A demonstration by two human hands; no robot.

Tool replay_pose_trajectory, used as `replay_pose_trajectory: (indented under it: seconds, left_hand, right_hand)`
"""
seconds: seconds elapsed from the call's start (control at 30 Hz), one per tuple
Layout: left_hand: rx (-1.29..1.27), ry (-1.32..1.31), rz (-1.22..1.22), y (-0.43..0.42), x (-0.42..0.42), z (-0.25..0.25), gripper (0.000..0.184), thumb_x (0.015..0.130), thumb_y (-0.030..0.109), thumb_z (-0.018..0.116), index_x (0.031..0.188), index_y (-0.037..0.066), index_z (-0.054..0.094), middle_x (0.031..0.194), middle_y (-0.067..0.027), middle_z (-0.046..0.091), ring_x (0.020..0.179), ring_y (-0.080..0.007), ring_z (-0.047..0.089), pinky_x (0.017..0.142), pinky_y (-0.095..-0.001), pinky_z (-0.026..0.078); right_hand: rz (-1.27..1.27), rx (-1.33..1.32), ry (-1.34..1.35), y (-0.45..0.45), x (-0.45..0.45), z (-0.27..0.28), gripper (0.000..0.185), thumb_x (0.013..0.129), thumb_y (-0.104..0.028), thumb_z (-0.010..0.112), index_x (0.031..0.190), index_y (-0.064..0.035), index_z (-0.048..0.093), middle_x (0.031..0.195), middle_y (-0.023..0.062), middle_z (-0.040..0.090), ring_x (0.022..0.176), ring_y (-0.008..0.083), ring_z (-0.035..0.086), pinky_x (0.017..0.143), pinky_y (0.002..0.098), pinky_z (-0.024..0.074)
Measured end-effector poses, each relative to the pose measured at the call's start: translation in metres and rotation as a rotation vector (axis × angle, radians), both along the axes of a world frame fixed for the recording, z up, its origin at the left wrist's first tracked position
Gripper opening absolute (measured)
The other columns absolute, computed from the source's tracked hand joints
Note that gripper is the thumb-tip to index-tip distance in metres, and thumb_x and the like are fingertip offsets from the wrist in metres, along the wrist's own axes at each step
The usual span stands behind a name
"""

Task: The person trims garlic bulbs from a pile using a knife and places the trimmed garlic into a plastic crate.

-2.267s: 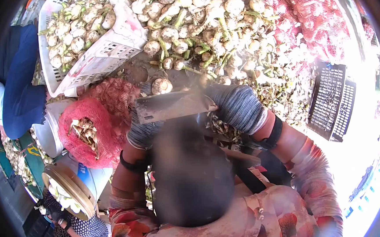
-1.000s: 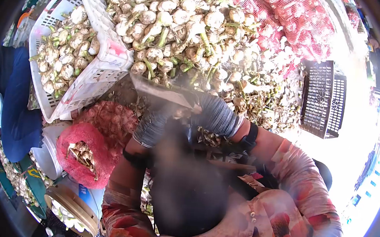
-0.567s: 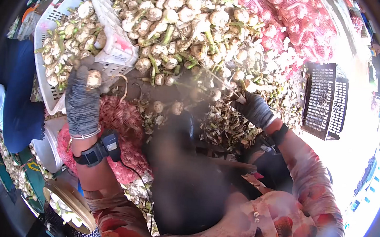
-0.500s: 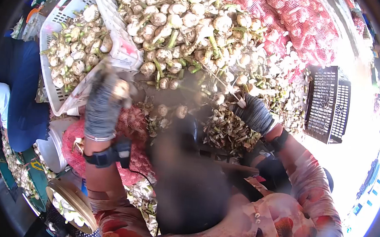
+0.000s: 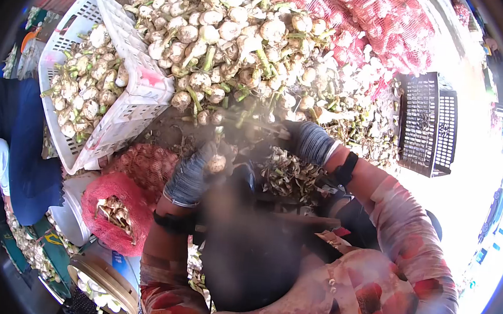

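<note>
Dull grey-brown ground [image 5: 169, 123]: surface load

Ground is carrying a broad heap of round, off-white bulbs with green stems [image 5: 231, 30]. Dry, brown-and-white papery peelings [image 5: 288, 174] are lying along its near edge. A white, perforated, rectangular plastic crate [image 5: 127, 108] is standing left of heap; a black, latticed plastic crate [image 5: 418, 123], right. Bulging pink-red mesh sacks [image 5: 391, 30] are resting behind.

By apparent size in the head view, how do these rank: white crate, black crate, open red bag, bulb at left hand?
1. White crate
2. Black crate, open red bag: too alike to rank
3. Bulb at the left hand
</note>
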State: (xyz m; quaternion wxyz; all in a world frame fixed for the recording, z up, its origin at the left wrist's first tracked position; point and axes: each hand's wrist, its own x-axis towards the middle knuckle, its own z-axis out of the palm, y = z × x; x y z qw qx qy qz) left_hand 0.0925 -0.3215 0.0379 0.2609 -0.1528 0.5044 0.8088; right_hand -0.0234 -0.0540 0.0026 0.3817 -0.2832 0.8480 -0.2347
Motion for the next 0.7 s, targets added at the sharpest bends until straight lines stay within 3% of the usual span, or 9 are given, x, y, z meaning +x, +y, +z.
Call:
replay_pose_trajectory:
  seconds: [0.03,0.07,0.17,0.27,0.33,0.37,0.4,0.5,0.7]
  left_hand:
    - [0.219,-0.1,0.105,-0.005,0.001,-0.003,0.034,0.095,0.041,0.053,0.107,0.009,0.059,0.086,-0.009,0.062,0.065,-0.0169,0.059,0.05,-0.0235,0.047]
    - [0.082,-0.099,0.133,-0.01,0.001,0.005,0.036,0.095,0.042,0.052,0.108,0.009,0.055,0.084,-0.008,0.06,0.057,-0.0166,0.056,0.044,-0.0243,0.044]
    - [0.473,0.226,0.453,-0.046,-0.032,0.065,0.062,0.095,0.041,0.054,0.14,0.003,0.035,0.124,-0.0211,0.058,0.08,-0.0223,0.064,0.064,-0.0336,0.056]
    - [0.776,0.328,0.618,-0.069,-0.047,0.097,0.065,0.096,0.038,0.053,0.145,0.003,0.029,0.13,-0.0245,0.054,0.093,-0.0274,0.064,0.079,-0.0376,0.055]
    - [0.422,0.354,0.51,-0.055,-0.056,0.073,0.063,0.095,0.033,0.056,0.143,0.0,0.032,0.128,-0.0228,0.056,0.104,-0.0288,0.062,0.093,-0.0406,0.05]
    - [-0.004,0.236,0.393,-0.042,-0.063,0.038,0.05,0.094,0.027,0.059,0.134,0.0,0.046,0.123,-0.0173,0.06,0.108,-0.026,0.061,0.096,-0.039,0.049]
    - [-0.441,0.41,0.232,-0.024,-0.057,-0.006,0.033,0.093,0.024,0.062,0.119,0.003,0.061,0.116,-0.0099,0.064,0.105,-0.0218,0.062,0.094,-0.0347,0.049]
    - [-1.295,0.762,-0.231,0.013,-0.06,-0.115,0.026,0.081,0.012,0.063,0.105,0.013,0.069,0.116,-0.0142,0.063,0.109,-0.0341,0.058,0.097,-0.0417,0.046]
    - [-1.68,0.873,-0.203,0.022,-0.069,-0.157,0.017,0.084,0.012,0.058,0.098,0.007,0.066,0.117,-0.0147,0.061,0.112,-0.031,0.054,0.096,-0.0433,0.044]
  right_hand:
    - [-0.024,0.058,0.066,0.015,0.001,-0.021,0.032,0.087,-0.039,0.059,0.098,-0.0084,0.06,0.076,0.017,0.063,0.073,0.0368,0.064,0.065,0.0446,0.0508]
    - [-0.065,0.068,0.116,0.027,0.004,-0.031,0.033,0.088,-0.039,0.059,0.098,-0.0074,0.059,0.077,0.0177,0.064,0.073,0.0372,0.064,0.066,0.0446,0.051]
    - [-0.224,-0.073,0.096,0.041,0.016,-0.037,0.036,0.088,-0.039,0.058,0.095,-0.0046,0.059,0.078,0.0197,0.064,0.074,0.0384,0.064,0.068,0.0446,0.0513]
    - [-0.271,-0.039,0.123,0.037,0.018,-0.025,0.042,0.089,-0.044,0.058,0.097,-0.0035,0.059,0.077,0.0228,0.065,0.073,0.0397,0.065,0.067,0.0464,0.0517]
    - [-0.312,-0.034,0.156,0.033,0.019,-0.019,0.042,0.089,-0.045,0.058,0.097,-0.0036,0.059,0.076,0.0227,0.065,0.072,0.04,0.065,0.067,0.0464,0.0519]
    - [-0.334,-0.079,0.166,0.035,0.02,-0.028,0.042,0.089,-0.045,0.058,0.098,-0.0035,0.059,0.075,0.0226,0.065,0.072,0.0402,0.065,0.067,0.0466,0.0518]
    - [-0.358,-0.119,0.172,0.037,0.024,-0.032,0.042,0.089,-0.045,0.058,0.099,-0.0034,0.058,0.075,0.0225,0.065,0.071,0.0405,0.065,0.066,0.0468,0.0518]
    - [-0.318,-0.001,0.108,0.03,0.029,-0.02,0.042,0.089,-0.043,0.058,0.104,-0.004,0.057,0.074,0.0219,0.065,0.07,0.0404,0.065,0.065,0.0474,0.0513]
    - [-0.2,0.085,0.106,0.024,0.04,0.002,0.039,0.088,-0.041,0.061,0.105,-0.0064,0.057,0.077,0.0197,0.065,0.072,0.0389,0.065,0.066,0.0472,0.0512]
